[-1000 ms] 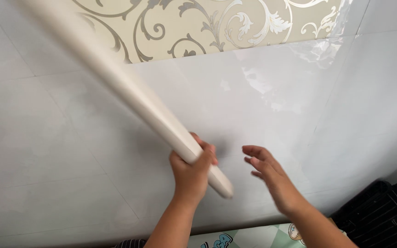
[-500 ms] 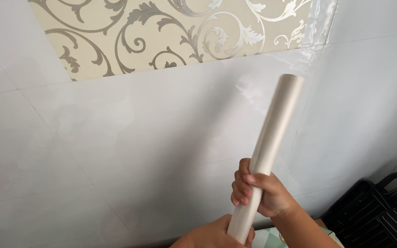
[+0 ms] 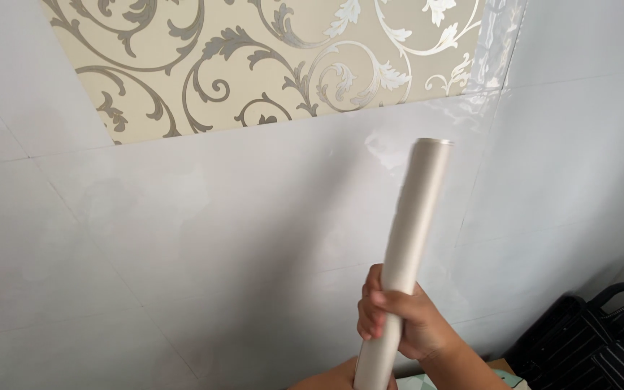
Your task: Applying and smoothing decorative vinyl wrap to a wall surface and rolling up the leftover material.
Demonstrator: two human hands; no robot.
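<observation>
A cream roll of wallpaper (image 3: 414, 217) stands nearly upright in front of a white tiled wall (image 3: 204, 245), its top end leaning slightly right. My right hand (image 3: 399, 321) is wrapped around the roll's lower part, with the forearm running off to the bottom right. Only a sliver of my left hand (image 3: 330, 377) shows at the bottom edge, right beside the roll's lower end; its grip is hidden. A sheet of cream wallpaper with grey and white scroll patterns (image 3: 269, 65) is stuck on the wall above.
A strip of clear, shiny film (image 3: 496, 50) hangs along the right edge of the patterned sheet. A black striped bag with a handle (image 3: 601, 339) sits at the bottom right. A bit of pale green printed material (image 3: 503, 375) peeks out behind my right forearm.
The roll swung from slanting up-left to nearly upright on the right. My right hand, open a second ago, closed on it. My left hand dropped to the bottom edge.
</observation>
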